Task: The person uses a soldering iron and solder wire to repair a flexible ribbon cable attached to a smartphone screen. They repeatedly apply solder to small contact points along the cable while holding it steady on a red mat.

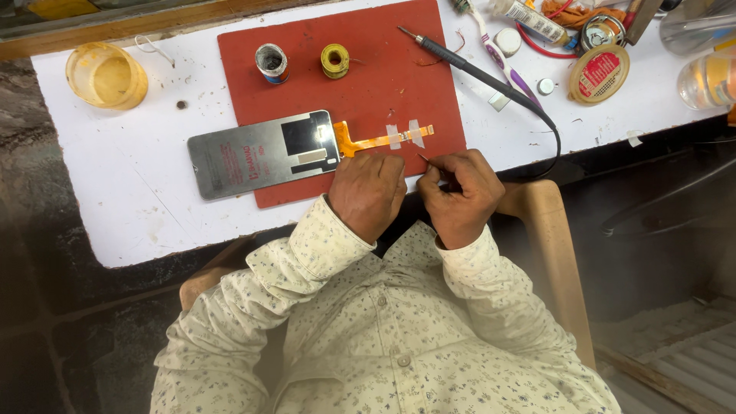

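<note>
Hands low at the near edge of a red mat (383,69) on a white surface (130,176). Left hand (369,192) curled into a loose fist, knuckles resting on the mat's near edge, just beside the lower corner of a flat grey display panel (253,157); cannot tell whether it holds anything. Right hand (458,195) pinched closed on a thin pointed metal tool (424,158), tip aimed up and left toward the mat. The two hands lie close together but not touching.

Panel lies flat, half on the mat and half on the surface, dark square patch near its right end. Orange flex ribbon (368,142) runs out of the panel's right end across the mat, held down by two strips of pale tape (405,135). The ribbon sits just above both hands, between them and the rest of the mat.

Farther up the mat: small solder spool (272,63) with blue rim, and yellow spool (335,60) beside it. Soldering iron (468,65) lies diagonally across the mat's upper right corner, black cord trailing off the surface edge. Toothbrush (494,54) near the iron. Round tin with red lid (599,73) to the right. Amber plastic cup (106,75) at the far left, well apart from everything.

Person wears a pale printed shirt, seated in a tan chair.
</note>
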